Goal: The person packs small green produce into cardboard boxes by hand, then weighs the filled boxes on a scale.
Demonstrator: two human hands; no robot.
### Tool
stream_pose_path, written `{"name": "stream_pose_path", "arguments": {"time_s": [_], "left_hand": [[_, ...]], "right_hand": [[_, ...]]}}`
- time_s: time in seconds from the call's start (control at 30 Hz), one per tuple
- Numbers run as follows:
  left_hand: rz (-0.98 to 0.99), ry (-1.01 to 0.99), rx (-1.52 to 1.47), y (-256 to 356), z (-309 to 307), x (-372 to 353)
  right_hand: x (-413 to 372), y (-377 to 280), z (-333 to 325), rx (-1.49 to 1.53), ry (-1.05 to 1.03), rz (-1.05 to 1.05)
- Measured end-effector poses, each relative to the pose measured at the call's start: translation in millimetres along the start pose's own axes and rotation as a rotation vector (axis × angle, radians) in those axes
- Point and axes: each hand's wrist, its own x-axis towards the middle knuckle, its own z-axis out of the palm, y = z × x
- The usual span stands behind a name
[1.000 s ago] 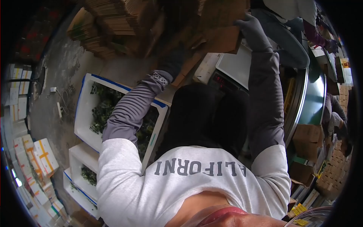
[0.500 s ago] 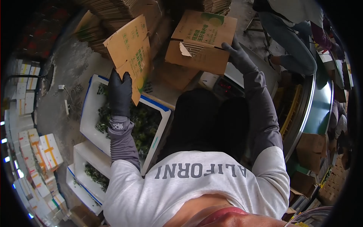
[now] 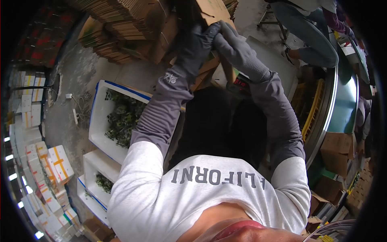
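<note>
Both my hands, in dark gloves, meet at the upper middle of the view, on the near side of a brown cardboard box [image 3: 213,11]. My left hand [image 3: 197,42] reaches across from the left, its fingertips touching those of the right; what it grips, if anything, is hidden. My right hand [image 3: 238,50] lies at the box edge with its fingers extended and close together. Below the hands, a cardboard flap stands near a scale with a lit red display [image 3: 241,83].
At the left, a white foam box [image 3: 98,133] holds green leafy produce, with smaller foam boxes below. Flattened cartons [image 3: 129,24] are stacked at the upper left. At the upper right sits another person [image 3: 306,36], beside a green conveyor [image 3: 346,94]. White boxes [image 3: 60,163] line the far left.
My left hand has moved up and right to meet the right hand, which has shifted up and left. The box has moved up and turned; the separate printed cardboard panel is no longer distinguishable.
</note>
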Motion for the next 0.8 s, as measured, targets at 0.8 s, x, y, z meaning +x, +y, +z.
{"name": "stream_pose_path", "arguments": {"time_s": [0.8], "left_hand": [[-0.221,-0.252,0.612,-55,218,102]], "right_hand": [[-106,111,-108,0.001,-0.186,0.763]]}}
